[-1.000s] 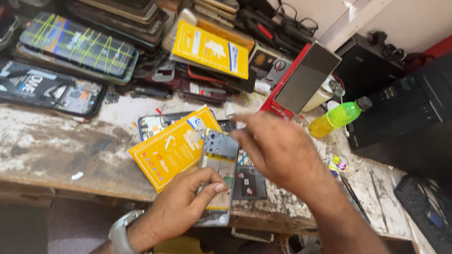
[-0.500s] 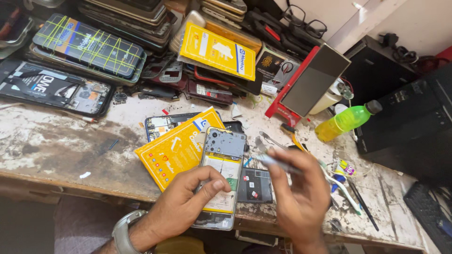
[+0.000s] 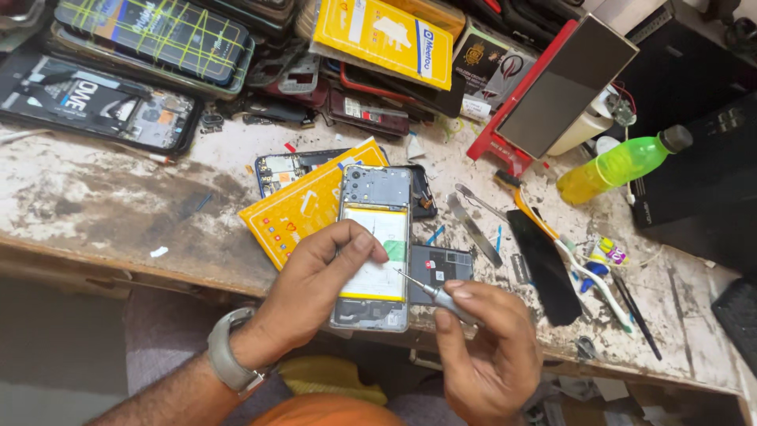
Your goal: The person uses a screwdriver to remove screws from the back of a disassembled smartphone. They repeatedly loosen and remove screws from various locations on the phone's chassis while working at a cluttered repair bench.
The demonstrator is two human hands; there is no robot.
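Screwdriver (image 3: 432,293) now in right hand (image 3: 489,355), touching phone (image 3: 376,244).

A: What is worn on the left hand (image 3: 315,288)?
B: A grey-strapped wristwatch (image 3: 229,359); the forearm is bare.
A: And the right hand (image 3: 493,347)?
B: Bare; orange clothing (image 3: 331,412) shows below.

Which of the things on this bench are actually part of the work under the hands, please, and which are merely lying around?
In hand:
- opened phone, back cover off, steadied by the left hand
- small screwdriver, gripped in the right hand, tip at the phone

Lying about:
- yellow packet
- green bottle
- metal tweezers
- stacked phone cases
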